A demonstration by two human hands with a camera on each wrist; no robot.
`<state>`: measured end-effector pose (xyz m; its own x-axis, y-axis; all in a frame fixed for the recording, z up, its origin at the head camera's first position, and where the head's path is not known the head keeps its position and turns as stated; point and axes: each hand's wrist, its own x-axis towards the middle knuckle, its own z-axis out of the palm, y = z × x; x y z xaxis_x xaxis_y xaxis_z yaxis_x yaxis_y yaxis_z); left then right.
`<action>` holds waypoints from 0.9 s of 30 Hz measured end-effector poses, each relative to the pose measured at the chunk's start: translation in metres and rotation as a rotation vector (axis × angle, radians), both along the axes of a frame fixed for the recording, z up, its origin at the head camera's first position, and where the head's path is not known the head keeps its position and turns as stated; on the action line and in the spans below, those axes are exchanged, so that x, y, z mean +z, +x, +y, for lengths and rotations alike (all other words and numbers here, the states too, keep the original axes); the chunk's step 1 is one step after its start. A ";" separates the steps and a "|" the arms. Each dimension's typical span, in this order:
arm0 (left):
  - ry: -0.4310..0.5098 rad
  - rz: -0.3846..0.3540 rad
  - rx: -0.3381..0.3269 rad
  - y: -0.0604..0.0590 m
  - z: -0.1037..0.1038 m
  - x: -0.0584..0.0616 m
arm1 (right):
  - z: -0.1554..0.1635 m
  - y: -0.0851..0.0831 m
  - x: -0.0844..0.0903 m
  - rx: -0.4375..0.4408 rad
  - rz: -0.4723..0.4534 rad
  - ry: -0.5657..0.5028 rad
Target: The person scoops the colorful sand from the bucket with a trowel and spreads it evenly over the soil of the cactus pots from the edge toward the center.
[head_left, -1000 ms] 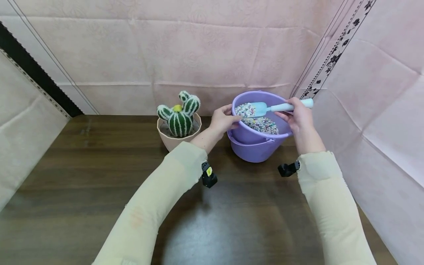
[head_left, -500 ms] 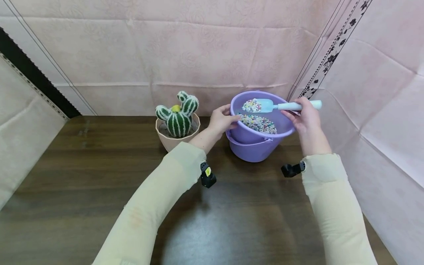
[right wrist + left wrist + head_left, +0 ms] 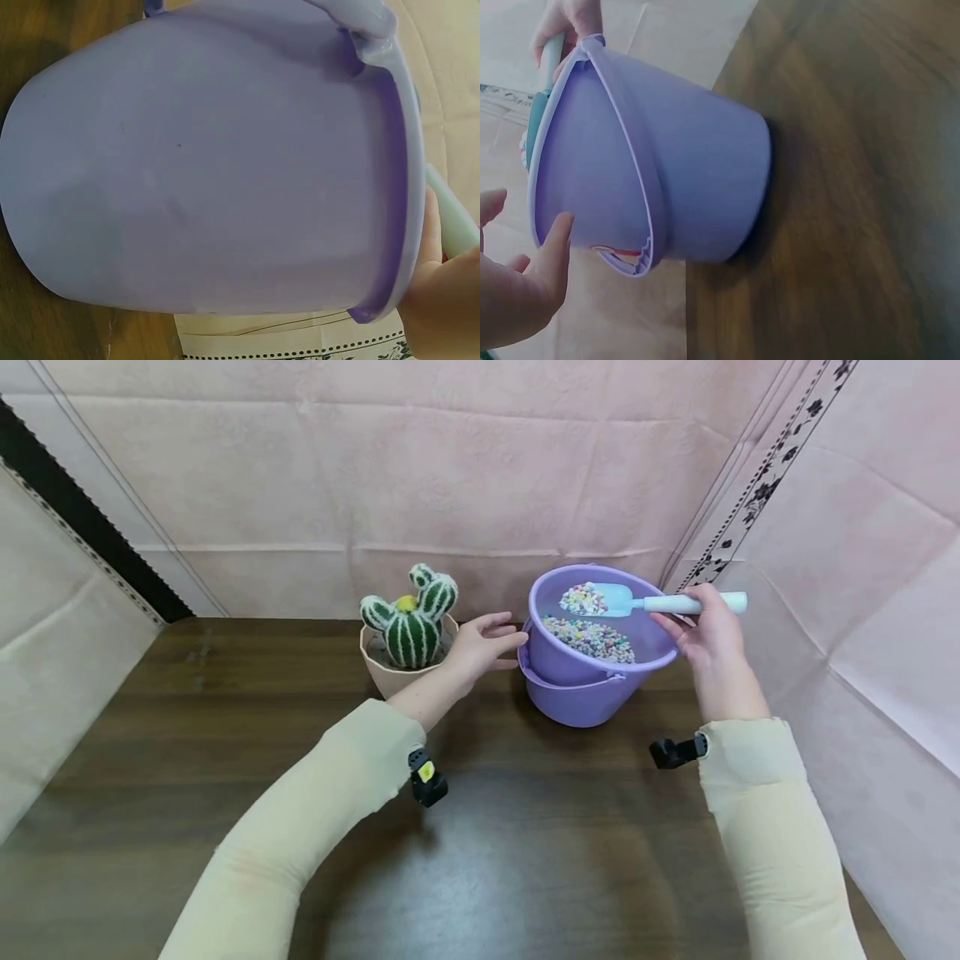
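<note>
My right hand (image 3: 712, 625) grips the handle of a light blue garden trowel (image 3: 671, 603), held level above a purple bucket (image 3: 577, 703). Small multicoloured pebbles (image 3: 583, 599) lie on the trowel's blade, and more pebbles (image 3: 594, 640) cover part of the bucket's bottom. Just left of the bucket, my left hand (image 3: 476, 652) has its fingers extended and holds nothing. The left wrist view shows this left hand (image 3: 525, 292) apart from the bucket's rim. In the right wrist view, the bucket wall (image 3: 225, 172) hides most of the trowel.
A knitted green cactus (image 3: 411, 639) sits in a beige pot (image 3: 390, 678), close to my left hand and partly behind it. Both pot and bucket stand on a dark wooden table (image 3: 480, 860). Pale cloth walls (image 3: 480, 468) enclose the back and sides.
My left hand has let go of the bucket's rim and moved left towards the cactus pot. The right hand has lifted the loaded trowel off the pebbles and shifted slightly right.
</note>
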<state>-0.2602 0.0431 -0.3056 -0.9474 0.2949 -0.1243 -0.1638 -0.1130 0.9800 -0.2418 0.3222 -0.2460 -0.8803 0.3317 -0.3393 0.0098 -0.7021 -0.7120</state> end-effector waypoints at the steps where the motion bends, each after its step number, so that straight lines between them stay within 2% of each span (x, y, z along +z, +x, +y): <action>1: -0.003 0.002 -0.020 0.003 -0.004 0.000 | 0.000 0.000 0.000 0.000 0.000 -0.002; 8: -0.044 0.054 -0.111 0.017 -0.031 0.001 | -0.002 -0.002 0.001 0.003 -0.021 -0.035; 14: -0.086 0.041 -0.149 0.027 -0.061 0.002 | -0.007 -0.001 0.002 0.027 -0.004 -0.054; 20: -0.159 0.051 -0.133 0.038 -0.104 0.003 | -0.013 -0.001 0.003 0.044 0.011 -0.058; 27: -0.162 0.050 -0.084 0.043 -0.149 -0.001 | -0.019 -0.002 0.004 0.064 0.025 -0.087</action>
<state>-0.2175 -0.1061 -0.3067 -0.9264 0.3533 -0.1301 -0.1167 0.0592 0.9914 -0.2437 0.3032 -0.2420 -0.9073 0.2450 -0.3416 0.0393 -0.7597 -0.6491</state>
